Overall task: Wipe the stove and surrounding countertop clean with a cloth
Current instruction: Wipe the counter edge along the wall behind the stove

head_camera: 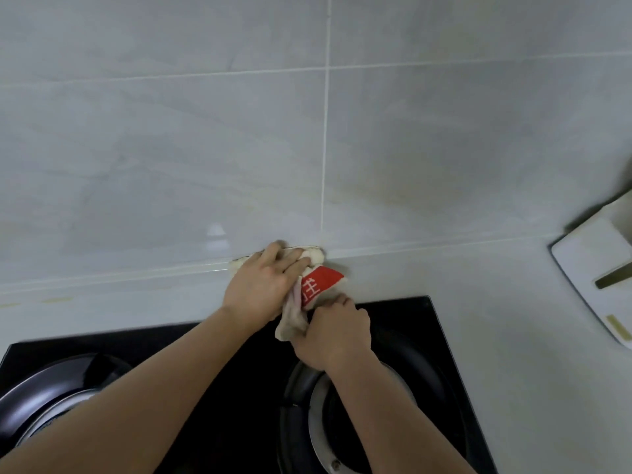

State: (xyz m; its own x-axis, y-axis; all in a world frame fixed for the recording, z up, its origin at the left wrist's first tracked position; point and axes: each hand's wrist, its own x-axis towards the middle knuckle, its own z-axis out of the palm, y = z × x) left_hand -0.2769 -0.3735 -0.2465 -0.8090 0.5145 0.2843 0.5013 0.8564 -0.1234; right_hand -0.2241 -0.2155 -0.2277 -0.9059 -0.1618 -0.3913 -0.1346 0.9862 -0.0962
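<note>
Tiled wall (171, 131), pale grey with white grout lines, directly beyond the grip. Pale counter (496, 302) under and to the right of the grip, meeting the wall along a sealed joint with yellowish marks to the left. Black glass stove (239, 354) on the near side of the grip, with a left burner (65, 398) and a right burner (359, 415) under the two forearms. White board-like object (588, 268) well apart to the right, cut off by the frame edge; kind not determinable.

Cloth (316, 289), off-white with a red printed patch, bunched on the counter strip between stove and wall, far end touching the joint. Left hand (263, 285) laid over the far end, fingers extended and pressing cloth into the joint. Right hand (333, 333) curled tight on the near tail of the cloth, above the stove's back edge.

Step in hand, as judged: scrubbing the wall-counter joint behind the stove. Next move calls for steady downward pressure while sliding along the joint, then onto the glass top.
</note>
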